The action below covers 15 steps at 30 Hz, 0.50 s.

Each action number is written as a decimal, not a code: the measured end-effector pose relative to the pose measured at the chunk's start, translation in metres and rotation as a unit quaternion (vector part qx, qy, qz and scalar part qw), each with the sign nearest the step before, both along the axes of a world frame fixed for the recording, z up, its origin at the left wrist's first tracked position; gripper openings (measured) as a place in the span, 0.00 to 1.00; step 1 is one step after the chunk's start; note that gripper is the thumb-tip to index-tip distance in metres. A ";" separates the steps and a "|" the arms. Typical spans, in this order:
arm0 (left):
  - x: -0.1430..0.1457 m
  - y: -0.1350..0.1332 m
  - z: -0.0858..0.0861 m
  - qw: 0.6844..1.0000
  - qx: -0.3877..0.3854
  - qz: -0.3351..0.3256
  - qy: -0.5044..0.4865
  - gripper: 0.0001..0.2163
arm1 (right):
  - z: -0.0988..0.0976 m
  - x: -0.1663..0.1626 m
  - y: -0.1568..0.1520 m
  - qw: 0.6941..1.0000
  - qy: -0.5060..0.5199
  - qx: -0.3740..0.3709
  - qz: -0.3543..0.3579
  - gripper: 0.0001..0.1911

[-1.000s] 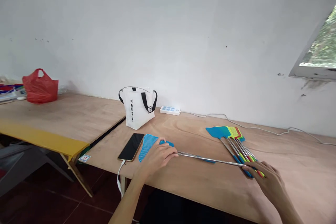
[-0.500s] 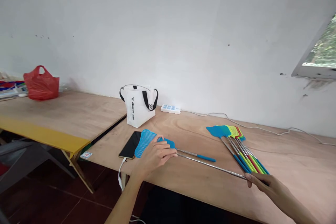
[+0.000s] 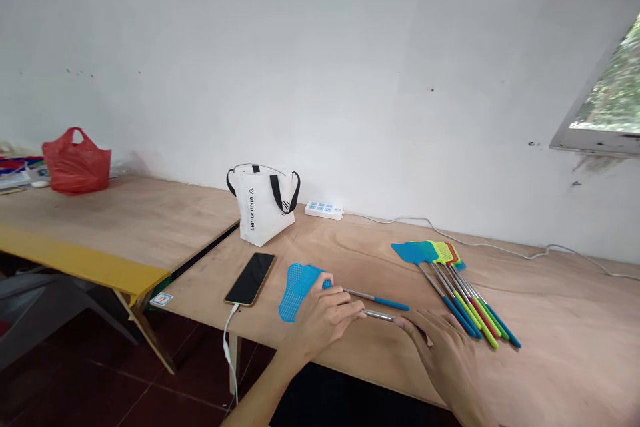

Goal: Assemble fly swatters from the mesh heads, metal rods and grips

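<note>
My left hand (image 3: 325, 320) is closed on the neck of a blue fly swatter (image 3: 300, 281), whose mesh head sticks out to the left just above the wooden table (image 3: 550, 320). My right hand (image 3: 445, 350) is wrapped over the other end of the swatter's short metal rod (image 3: 379, 314), hiding the handle. A second swatter with a blue grip (image 3: 391, 303) lies just behind them. A fan of several coloured swatters (image 3: 453, 280) lies right of my hands.
A phone (image 3: 250, 278) on a white cable lies left of the swatter head. A white tote bag (image 3: 263, 203) and a power strip (image 3: 324, 209) stand by the wall. A red plastic bag (image 3: 76, 161) sits on the neighbouring table at far left.
The long extended rod has been pushed together and is now short. My right hand moved left toward my left hand, and the swatter head shifted right, off the phone.
</note>
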<state>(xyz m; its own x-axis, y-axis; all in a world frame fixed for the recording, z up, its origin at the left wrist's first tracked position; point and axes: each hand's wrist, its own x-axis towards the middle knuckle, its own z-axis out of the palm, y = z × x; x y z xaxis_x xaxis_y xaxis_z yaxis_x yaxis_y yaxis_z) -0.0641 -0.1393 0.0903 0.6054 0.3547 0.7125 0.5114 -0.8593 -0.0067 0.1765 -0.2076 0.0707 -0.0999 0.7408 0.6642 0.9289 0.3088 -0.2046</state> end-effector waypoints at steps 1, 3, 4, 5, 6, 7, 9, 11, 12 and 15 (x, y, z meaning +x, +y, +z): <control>-0.001 -0.001 0.001 1.000 -0.001 0.002 0.000 0.17 | 0.000 -0.003 0.000 1.000 -0.001 0.009 0.000 0.25; -0.003 -0.002 0.004 1.000 0.000 0.004 0.000 0.16 | -0.001 -0.008 0.000 1.000 -0.002 0.025 0.002 0.25; -0.004 -0.002 0.005 1.000 0.001 0.004 0.001 0.16 | -0.001 -0.010 0.000 0.999 -0.003 0.032 0.003 0.24; -0.004 -0.003 0.006 1.000 0.001 0.005 0.003 0.16 | -0.002 -0.011 0.000 0.999 -0.004 0.041 0.002 0.24; -0.005 -0.003 0.007 1.000 0.000 0.005 0.005 0.16 | -0.002 -0.013 0.000 0.999 -0.006 0.050 0.002 0.23; -0.005 -0.003 0.007 1.000 -0.002 0.005 0.005 0.16 | -0.002 -0.014 0.000 0.998 -0.009 0.057 0.002 0.22; -0.005 -0.002 0.007 1.000 -0.007 0.005 0.004 0.16 | -0.001 -0.017 -0.001 0.998 -0.015 0.069 0.001 0.22; -0.005 -0.001 0.006 1.000 -0.007 0.002 0.002 0.16 | 0.000 -0.021 -0.002 0.997 -0.021 0.076 -0.003 0.21; -0.005 -0.001 0.006 1.000 -0.007 0.002 0.002 0.16 | 0.000 -0.022 -0.002 0.996 -0.025 0.080 -0.005 0.22; -0.005 -0.001 0.005 1.000 -0.005 -0.001 0.002 0.16 | 0.000 -0.026 -0.003 0.996 -0.029 0.082 -0.007 0.22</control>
